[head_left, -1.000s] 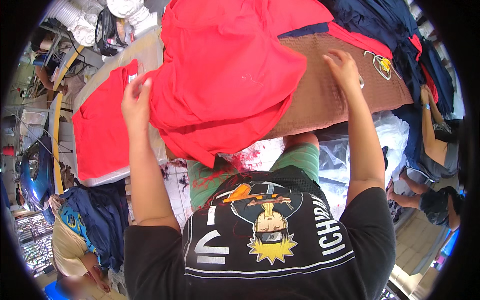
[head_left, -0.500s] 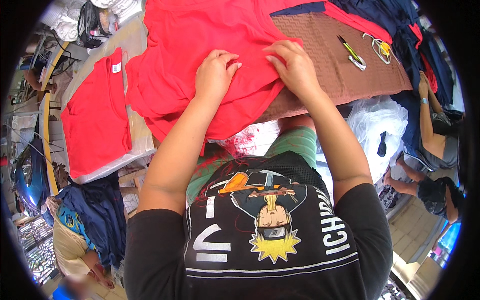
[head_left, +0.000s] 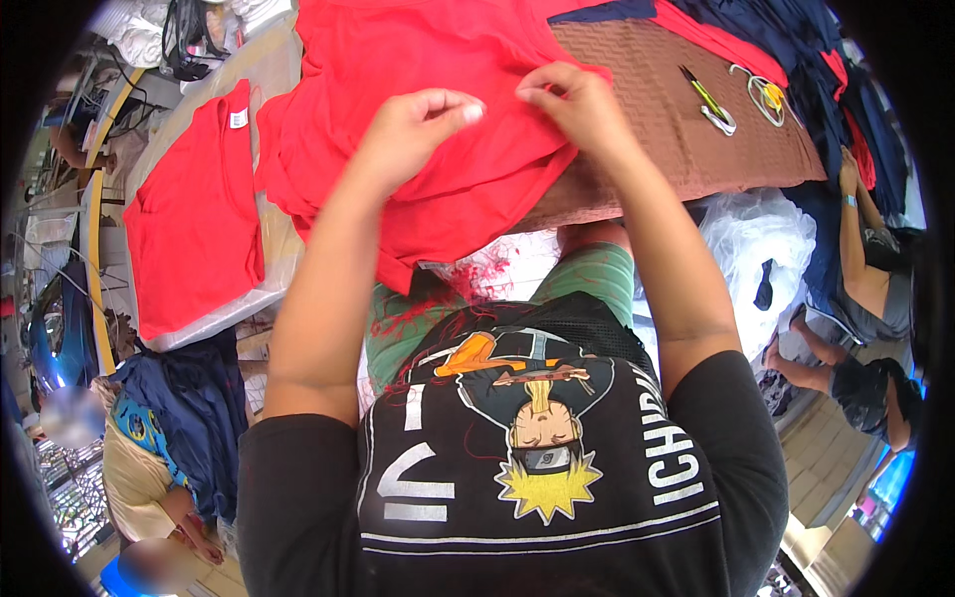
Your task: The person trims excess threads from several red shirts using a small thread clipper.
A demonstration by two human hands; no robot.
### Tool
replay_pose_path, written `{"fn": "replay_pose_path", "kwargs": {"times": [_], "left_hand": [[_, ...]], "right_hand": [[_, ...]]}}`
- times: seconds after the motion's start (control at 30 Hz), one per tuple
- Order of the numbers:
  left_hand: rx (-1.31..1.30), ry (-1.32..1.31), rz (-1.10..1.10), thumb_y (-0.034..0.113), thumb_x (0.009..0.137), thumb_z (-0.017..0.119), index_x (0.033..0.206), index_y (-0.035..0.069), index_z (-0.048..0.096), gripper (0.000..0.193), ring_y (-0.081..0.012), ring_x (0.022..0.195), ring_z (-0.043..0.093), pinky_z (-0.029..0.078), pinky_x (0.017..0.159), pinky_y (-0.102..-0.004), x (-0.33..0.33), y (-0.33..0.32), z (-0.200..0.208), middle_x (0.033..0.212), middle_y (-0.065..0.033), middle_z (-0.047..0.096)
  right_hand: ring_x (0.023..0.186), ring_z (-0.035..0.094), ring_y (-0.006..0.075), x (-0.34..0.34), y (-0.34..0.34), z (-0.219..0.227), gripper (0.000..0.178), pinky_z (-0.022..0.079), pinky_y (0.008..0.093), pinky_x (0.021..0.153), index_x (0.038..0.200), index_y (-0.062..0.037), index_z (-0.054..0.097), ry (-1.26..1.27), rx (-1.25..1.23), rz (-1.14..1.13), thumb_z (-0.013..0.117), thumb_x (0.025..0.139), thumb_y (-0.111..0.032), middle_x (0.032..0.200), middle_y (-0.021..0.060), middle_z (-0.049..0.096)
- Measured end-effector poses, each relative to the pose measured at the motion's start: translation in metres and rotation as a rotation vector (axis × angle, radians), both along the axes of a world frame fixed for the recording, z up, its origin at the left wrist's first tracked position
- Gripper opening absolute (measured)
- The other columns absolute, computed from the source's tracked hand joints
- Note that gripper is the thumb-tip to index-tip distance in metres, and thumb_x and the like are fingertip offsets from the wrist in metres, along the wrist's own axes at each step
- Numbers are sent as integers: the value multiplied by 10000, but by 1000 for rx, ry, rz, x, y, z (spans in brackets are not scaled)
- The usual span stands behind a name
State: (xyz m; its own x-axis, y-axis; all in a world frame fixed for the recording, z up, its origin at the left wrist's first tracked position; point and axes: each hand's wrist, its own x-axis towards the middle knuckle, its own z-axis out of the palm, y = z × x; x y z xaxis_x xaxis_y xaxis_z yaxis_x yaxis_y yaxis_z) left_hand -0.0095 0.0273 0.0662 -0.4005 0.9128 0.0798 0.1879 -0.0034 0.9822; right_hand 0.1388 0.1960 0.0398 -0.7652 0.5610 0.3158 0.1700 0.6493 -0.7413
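Red garment [head_left: 468, 174]: upper middle of frame, spread in loose folds; lower edge droops over the front of the surface [head_left: 637, 149] toward the lap.
Left hand [head_left: 403, 129]: over the garment, thumb and forefinger drawn in at the tips. Grip: pinch-like; cannot tell whether it has cloth or thread in it.
Right hand [head_left: 577, 104]: by the garment's right edge, turned toward the left hand, fingers curled to the thumb. Grip: also pinch-like; contents, if any, cannot be told.
Gap: fingertips of the two hands near each other, red cloth showing between.
Brown cover [head_left: 662, 85]: textured, over the surface, right of the garment.
Snips [head_left: 704, 95]: upper right, yellow-green with dark tips, white loop at the lower end.
Cord [head_left: 764, 95]: white, coiled, yellow bit in it, just right of the snips.
Second garment [head_left: 194, 219]: red, flat, left of frame, white tag near its top.
Thread scraps [head_left: 482, 281]: red, below the garment, centre.
Clear plastic [head_left: 751, 229]: crumpled, right of the legs.
Navy cloth: heaped, upper right [head_left: 781, 30].
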Motion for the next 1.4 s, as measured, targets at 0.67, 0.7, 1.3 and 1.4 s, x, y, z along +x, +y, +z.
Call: {"fn": "replay_pose_path", "kwargs": {"times": [0.67, 0.7, 1.3, 1.4], "left_hand": [[228, 226, 592, 313, 889, 630, 904, 31, 648, 283, -200, 844, 636, 494, 740, -321, -105, -142, 50, 859, -70, 669], [459, 94, 605, 194, 928, 611, 978, 35, 633, 169, -192, 951, 628, 505, 783, -293, -107, -145, 85, 954, -111, 661], [905, 177, 1020, 177, 896, 614, 1140, 43, 580, 280, -211, 1122, 569, 465, 958, -362, -354, -426, 254, 1130, -83, 608], [367, 163, 906, 243, 887, 629, 1267, 56, 521, 438, -165, 1081, 568, 436, 953, -300, -297, -356, 186, 1195, -70, 575]], "right_hand": [[412, 301, 7, 39, -6, 83, 218, 202, 197, 388, 974, -83, 638, 78, -698, -31, 656, 887, -283, 554, -106, 370], [393, 283, 8, 53, 3, 99, 235, 196, 196, 383, 1055, -74, 647, 262, -682, 49, 608, 922, -264, 550, -100, 411], [996, 597, 182, -145, -199, 291, 265, 463, 361, 894, 1033, -46, 639, 384, -247, 113, 624, 901, -276, 1057, 80, 648], [956, 614, 167, -185, -168, 260, 210, 481, 358, 873, 1011, -58, 647, 508, -241, 467, 650, 887, -227, 1010, 65, 663]]}}
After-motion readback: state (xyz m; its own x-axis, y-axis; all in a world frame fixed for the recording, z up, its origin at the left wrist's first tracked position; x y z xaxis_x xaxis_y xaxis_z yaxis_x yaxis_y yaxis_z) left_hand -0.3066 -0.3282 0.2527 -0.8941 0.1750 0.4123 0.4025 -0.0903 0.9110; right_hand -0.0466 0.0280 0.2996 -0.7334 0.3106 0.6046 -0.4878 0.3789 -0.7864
